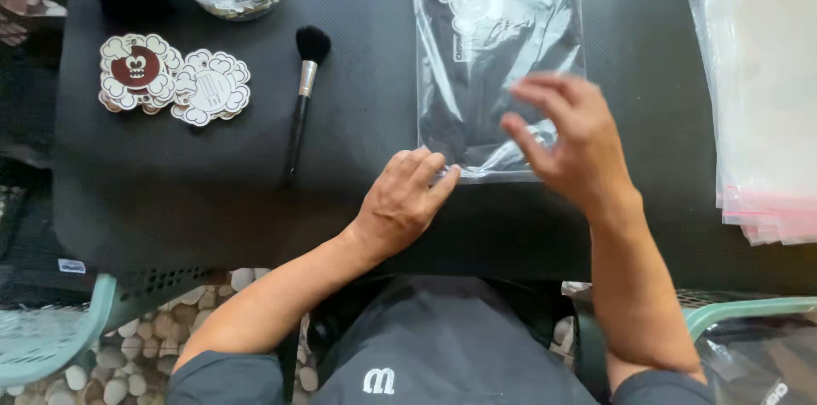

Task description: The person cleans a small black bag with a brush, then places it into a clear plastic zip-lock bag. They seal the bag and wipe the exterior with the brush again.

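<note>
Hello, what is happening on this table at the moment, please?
A person sits at a black table with a clear plastic bag holding a dark folded item in front of them. The left hand presses its fingers on the bag's near left corner. The right hand hovers open over the near edge; it is blurred. A makeup brush and flower-shaped tags lie to the left, and a stack of empty bags to the right.
</note>
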